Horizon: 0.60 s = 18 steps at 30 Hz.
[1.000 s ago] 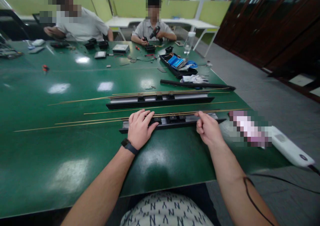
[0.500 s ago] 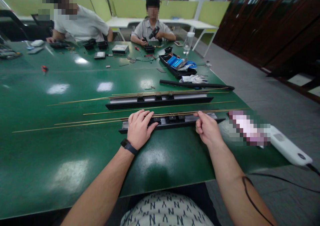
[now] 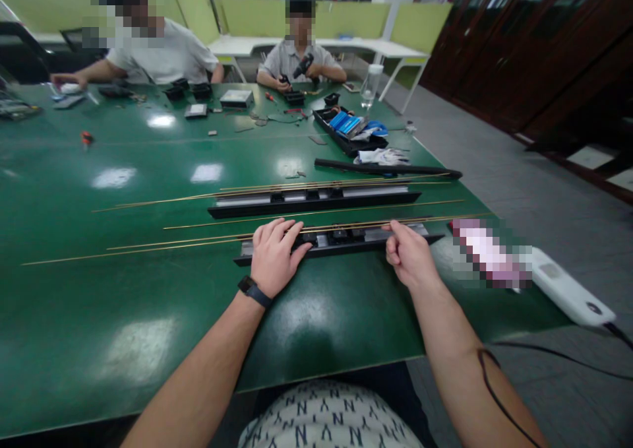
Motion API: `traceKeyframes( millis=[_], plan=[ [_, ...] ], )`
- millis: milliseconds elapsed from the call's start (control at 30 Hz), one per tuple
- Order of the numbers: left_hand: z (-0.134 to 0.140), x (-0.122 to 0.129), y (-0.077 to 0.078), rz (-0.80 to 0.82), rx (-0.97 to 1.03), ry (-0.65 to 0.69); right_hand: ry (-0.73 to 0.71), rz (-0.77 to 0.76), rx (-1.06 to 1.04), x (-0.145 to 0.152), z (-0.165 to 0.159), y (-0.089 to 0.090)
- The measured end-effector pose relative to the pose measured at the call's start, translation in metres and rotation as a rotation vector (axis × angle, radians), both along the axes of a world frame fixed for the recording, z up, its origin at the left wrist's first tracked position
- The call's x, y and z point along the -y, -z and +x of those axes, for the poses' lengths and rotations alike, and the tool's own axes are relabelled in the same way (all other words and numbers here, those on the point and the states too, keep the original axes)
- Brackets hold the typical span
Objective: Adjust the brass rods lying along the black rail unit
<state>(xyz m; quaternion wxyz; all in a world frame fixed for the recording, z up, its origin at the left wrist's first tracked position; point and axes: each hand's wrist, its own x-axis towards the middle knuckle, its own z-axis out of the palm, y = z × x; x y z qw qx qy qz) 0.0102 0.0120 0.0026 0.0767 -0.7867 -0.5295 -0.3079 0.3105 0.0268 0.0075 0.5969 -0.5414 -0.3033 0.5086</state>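
Note:
Across the near black rail (image 3: 326,251), which has a pale channel and dark blocks inside, rests my left hand (image 3: 275,253). Its fingers reach over the top and its thumb lies at the near side, holding the rail down. Several long thin gold-coloured rods (image 3: 173,242) run along the rail and pass under these fingers. My right hand (image 3: 409,253) is at the rail's right part, index fingertip at the rods and the other fingers curled in; its exact hold on them is partly hidden. A second black rail (image 3: 316,205) with more rods lies just beyond.
Farther back are a black tube (image 3: 386,167), a white glove (image 3: 380,156) and a black tray (image 3: 346,146) with blue packs. A white device (image 3: 568,286) with a cable sits at the right edge. Two people work across the green table (image 3: 163,342), one holding a power drill (image 3: 303,65).
My hands keep the same place on the rail and rods. The person at the far left has reached an arm out to a white object on the table.

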Motion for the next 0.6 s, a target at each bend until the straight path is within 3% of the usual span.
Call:
traceKeyframes(
  millis=[600],
  plan=[
    [-0.0002,-0.0004,0.0013,-0.010,-0.002,-0.001,-0.007,0.010,0.013,0.0020,-0.0021,-0.0034]
  ],
)
